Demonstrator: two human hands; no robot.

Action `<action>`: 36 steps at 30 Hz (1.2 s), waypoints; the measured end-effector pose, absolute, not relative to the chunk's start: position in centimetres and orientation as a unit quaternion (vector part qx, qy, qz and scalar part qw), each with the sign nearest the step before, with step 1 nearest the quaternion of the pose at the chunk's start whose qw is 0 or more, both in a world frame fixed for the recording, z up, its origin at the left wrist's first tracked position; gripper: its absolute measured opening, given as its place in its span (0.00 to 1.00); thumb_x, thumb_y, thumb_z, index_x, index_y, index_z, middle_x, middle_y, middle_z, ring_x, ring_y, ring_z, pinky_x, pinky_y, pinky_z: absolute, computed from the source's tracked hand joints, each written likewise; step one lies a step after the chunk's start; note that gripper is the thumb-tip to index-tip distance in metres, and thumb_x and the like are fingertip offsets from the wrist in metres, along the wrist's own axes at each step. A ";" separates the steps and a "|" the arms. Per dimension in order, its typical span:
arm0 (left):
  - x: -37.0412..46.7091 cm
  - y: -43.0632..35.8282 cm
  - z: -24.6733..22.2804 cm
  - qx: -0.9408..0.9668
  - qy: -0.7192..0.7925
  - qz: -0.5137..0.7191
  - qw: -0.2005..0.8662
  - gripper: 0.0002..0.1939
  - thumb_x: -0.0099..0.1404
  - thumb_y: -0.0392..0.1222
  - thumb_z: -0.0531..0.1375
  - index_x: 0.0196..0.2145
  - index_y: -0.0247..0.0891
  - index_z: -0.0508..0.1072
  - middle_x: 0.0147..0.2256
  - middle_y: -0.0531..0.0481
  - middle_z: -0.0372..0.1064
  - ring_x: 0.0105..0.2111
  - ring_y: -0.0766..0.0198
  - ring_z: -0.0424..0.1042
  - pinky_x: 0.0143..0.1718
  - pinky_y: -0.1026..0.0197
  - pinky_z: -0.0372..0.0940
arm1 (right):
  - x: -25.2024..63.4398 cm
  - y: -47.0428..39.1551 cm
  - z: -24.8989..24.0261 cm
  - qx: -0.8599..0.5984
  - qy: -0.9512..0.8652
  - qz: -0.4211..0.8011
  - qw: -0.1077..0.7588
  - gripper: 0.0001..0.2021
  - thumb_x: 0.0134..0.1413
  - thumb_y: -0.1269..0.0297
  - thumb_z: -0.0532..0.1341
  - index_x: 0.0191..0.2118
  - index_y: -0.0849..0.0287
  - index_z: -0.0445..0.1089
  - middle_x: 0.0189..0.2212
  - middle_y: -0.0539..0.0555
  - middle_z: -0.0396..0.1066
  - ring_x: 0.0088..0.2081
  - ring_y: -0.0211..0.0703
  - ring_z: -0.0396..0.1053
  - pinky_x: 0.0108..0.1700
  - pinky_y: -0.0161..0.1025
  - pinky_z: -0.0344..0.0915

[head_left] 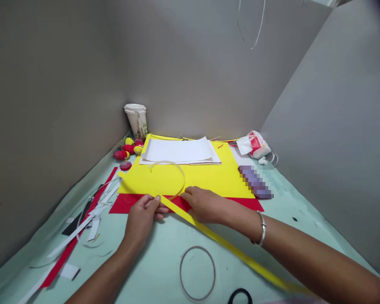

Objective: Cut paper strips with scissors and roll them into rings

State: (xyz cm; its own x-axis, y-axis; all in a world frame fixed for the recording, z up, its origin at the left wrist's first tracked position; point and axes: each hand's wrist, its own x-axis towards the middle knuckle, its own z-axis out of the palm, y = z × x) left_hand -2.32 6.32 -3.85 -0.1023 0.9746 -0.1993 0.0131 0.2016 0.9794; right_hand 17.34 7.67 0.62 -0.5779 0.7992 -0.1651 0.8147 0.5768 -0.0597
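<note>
A long yellow strip runs from my left hand down to the lower right, passing under my right forearm. My left hand pinches it between thumb and fingers. Beside it, my right hand has its fingers curled at the end of a thin pale curved strip, near the yellow strip. That thin strip arcs over a yellow sheet, which overlaps a red sheet. White paper lies on the yellow sheet's far part.
A white cup stands at the back left, near red and yellow yarn pieces. Paper scraps lie left. A tissue pack and a blurred purple item sit right. A coiled ring and a black-handled tool are in front.
</note>
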 end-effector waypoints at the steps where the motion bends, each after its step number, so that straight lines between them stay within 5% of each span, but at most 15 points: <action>1: -2.4 6.3 -4.0 0.430 0.578 0.467 0.513 0.15 0.57 0.52 0.62 0.29 0.36 0.69 0.25 0.48 0.75 0.23 0.64 0.72 0.25 0.64 0.66 | 17.2 7.4 0.6 0.447 0.890 -0.064 0.056 0.12 0.58 0.60 0.55 0.45 0.58 0.66 0.41 0.58 0.68 0.37 0.47 0.69 0.31 0.38 0.64; 15: -2.4 6.0 -3.9 0.433 0.554 0.513 0.493 0.14 0.58 0.50 0.62 0.29 0.37 0.66 0.21 0.52 0.72 0.18 0.67 0.68 0.20 0.66 0.62 | 16.2 6.5 0.7 0.374 0.922 0.065 0.076 0.11 0.63 0.72 0.47 0.48 0.63 0.60 0.38 0.59 0.69 0.34 0.47 0.69 0.31 0.41 0.66; 27: -2.1 5.5 -3.4 0.461 0.538 0.543 0.450 0.11 0.61 0.48 0.60 0.32 0.37 0.69 0.23 0.52 0.74 0.19 0.66 0.70 0.21 0.65 0.65 | 17.8 8.4 3.2 0.443 0.887 0.093 0.092 0.10 0.63 0.70 0.49 0.38 0.62 0.68 0.34 0.57 0.70 0.32 0.44 0.68 0.29 0.37 0.60; 32: -2.1 5.9 -3.8 0.445 0.566 0.522 0.457 0.12 0.59 0.49 0.61 0.30 0.37 0.68 0.21 0.51 0.74 0.19 0.66 0.72 0.21 0.67 0.65 | 17.2 2.5 5.7 0.438 0.895 0.071 0.040 0.05 0.60 0.70 0.54 0.35 0.60 0.66 0.30 0.54 0.69 0.26 0.41 0.66 0.22 0.36 0.51; 36: -2.1 5.9 -3.9 0.441 0.571 0.518 0.459 0.13 0.58 0.49 0.62 0.30 0.37 0.67 0.21 0.52 0.73 0.19 0.65 0.72 0.20 0.67 0.65 | 18.0 -6.0 1.9 0.306 0.950 -0.032 0.052 0.06 0.51 0.66 0.63 0.28 0.56 0.64 0.22 0.48 0.68 0.19 0.38 0.62 0.16 0.36 0.44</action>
